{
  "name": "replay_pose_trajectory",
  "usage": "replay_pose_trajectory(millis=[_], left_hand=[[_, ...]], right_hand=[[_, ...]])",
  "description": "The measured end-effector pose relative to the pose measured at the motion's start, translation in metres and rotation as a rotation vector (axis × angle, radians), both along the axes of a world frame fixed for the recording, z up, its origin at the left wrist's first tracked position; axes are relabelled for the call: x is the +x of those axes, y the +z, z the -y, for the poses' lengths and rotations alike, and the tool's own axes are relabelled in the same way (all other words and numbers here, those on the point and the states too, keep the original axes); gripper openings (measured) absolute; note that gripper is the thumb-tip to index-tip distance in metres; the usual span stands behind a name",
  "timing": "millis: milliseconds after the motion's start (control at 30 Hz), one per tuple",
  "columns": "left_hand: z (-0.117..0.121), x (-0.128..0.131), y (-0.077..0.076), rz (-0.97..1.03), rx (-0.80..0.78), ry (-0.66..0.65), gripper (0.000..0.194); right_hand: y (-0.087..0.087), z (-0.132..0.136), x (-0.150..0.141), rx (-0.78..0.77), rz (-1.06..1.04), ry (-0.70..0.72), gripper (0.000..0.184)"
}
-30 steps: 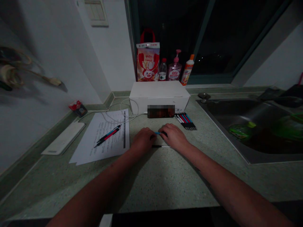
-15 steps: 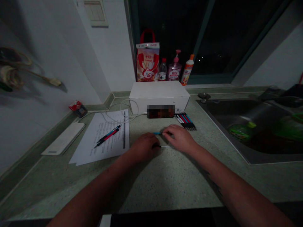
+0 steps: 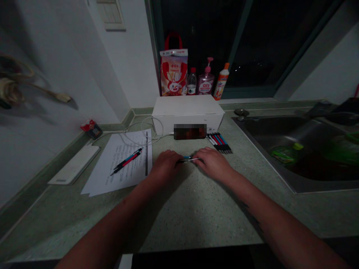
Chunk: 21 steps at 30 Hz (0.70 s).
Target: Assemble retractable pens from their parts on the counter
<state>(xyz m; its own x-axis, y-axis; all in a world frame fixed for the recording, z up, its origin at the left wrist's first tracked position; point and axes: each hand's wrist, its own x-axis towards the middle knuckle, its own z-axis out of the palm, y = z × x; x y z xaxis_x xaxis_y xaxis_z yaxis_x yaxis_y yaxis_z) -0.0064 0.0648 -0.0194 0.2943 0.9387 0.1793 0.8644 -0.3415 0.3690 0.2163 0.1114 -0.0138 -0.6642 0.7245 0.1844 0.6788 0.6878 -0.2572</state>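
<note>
Together, left hand (image 3: 166, 163) and right hand (image 3: 213, 163) pinch slim plastic pen parts (image 3: 188, 159) above speckled stone countertop (image 3: 193, 209).

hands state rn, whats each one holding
Left hand: closed, seems to hold the dark end of slim pen parts.
Right hand: closed on their other end, too small to be sure.

White walls meeting in a corner (image 3: 131, 56), with a pale switch plate (image 3: 110, 15) high up. Past a speckled green countertop (image 3: 196, 220) with raised green edging (image 3: 67, 149), a dark window (image 3: 213, 45) in a grey-green frame, and at right a steel sink (image 3: 283, 149) let into the counter. Dim light throughout, with heavy shadows along the wall.
</note>
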Motion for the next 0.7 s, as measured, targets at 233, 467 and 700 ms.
replay_pose_trajectory(millis=[233, 467, 700], left_hand=[[-0.003, -0.005, 0.0, 0.077, 0.012, 0.14, 0.022], [0.0, 0.002, -0.003, 0.189, -0.047, 0.116, 0.014], [0.002, 0.004, -0.005, 0.22, -0.033, 0.085, 0.013]], right_hand=[[0.001, -0.005, 0.007, -0.001, -0.054, -0.099, 0.016], [0.0, -0.001, 0.002, -0.063, -0.119, -0.023, 0.012], [-0.006, 0.002, -0.003, -0.114, -0.172, 0.015, 0.01]])
